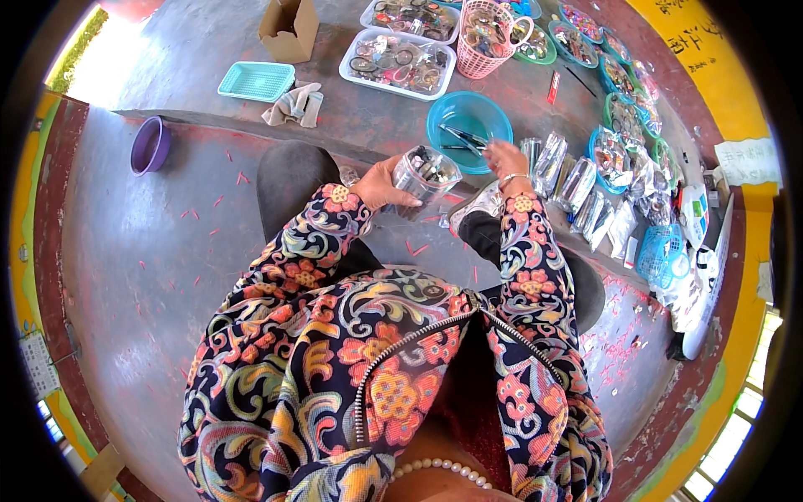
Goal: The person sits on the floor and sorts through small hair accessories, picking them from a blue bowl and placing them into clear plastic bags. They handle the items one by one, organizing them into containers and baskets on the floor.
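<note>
My left hand (385,186) is wrapped round a clear plastic jar (416,194), tilted in front of my knees, with several dark and pale slim pieces inside. My right hand (507,161), a bracelet at its wrist, is at the right rim of a round teal basin (468,102). Its fingers are bent and bunched together; what they hold, if anything, is too small to make out. Several dark, pen-like sticks (460,136) lie in the basin, some with their ends close to those fingers.
Beyond the basin stand a pink basket (483,63), a white tray (355,74) of bagged trinkets and a cardboard box (288,32). Clear-wrapped packs (577,182) and small filled baskets crowd the right. A mint basket (255,81), a cloth (294,106) and a purple basin (150,147) are leftward.
</note>
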`<state>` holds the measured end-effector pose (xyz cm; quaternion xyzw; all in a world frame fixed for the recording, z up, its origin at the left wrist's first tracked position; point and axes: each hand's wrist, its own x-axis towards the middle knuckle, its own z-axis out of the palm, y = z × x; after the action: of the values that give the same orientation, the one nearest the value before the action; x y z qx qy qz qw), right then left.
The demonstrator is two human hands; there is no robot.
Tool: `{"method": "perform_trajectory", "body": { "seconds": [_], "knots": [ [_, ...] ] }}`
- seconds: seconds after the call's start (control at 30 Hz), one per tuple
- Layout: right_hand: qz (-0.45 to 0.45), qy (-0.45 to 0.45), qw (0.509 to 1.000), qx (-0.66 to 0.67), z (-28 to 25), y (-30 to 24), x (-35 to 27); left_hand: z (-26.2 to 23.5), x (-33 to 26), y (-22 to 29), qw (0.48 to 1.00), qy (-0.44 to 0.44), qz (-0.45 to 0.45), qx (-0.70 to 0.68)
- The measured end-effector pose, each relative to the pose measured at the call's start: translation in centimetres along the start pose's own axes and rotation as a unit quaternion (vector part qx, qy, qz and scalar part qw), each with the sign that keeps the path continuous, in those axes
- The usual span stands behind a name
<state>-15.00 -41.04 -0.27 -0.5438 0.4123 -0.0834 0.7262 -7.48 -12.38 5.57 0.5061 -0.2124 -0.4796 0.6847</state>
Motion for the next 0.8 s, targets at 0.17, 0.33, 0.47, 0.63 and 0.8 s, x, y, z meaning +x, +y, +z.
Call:
{"method": "perform_trajectory", "body": {
  "seconds": [0.17,0.33,0.47,0.63,0.8],
  "knots": [
    [-0.214,-0.269,0.929,-0.136,4.5,-7.2,-6.1,0.5,0.5,-0.1,1.000,-0.014,0.007,-0.001],
    [-0.240,-0.358,0.860,-0.274,6.1,-8.4,-8.8,0.4,0.5,-0.1,1.000,-0.013,-0.006,0.000],
    [-0.257,-0.370,0.834,-0.317,6.2,-8.4,-9.0,0.5,0.4,0.1,1.000,-0.024,0.000,0.004],
    [-0.285,-0.387,0.821,-0.309,5.9,-7.9,-8.5,0.6,0.2,0.3,0.999,-0.039,-0.007,0.023],
    [-0.344,-0.348,0.832,-0.260,5.3,-8.4,-8.0,0.7,0.2,0.5,0.998,-0.055,-0.013,-0.012]
  ]
}}
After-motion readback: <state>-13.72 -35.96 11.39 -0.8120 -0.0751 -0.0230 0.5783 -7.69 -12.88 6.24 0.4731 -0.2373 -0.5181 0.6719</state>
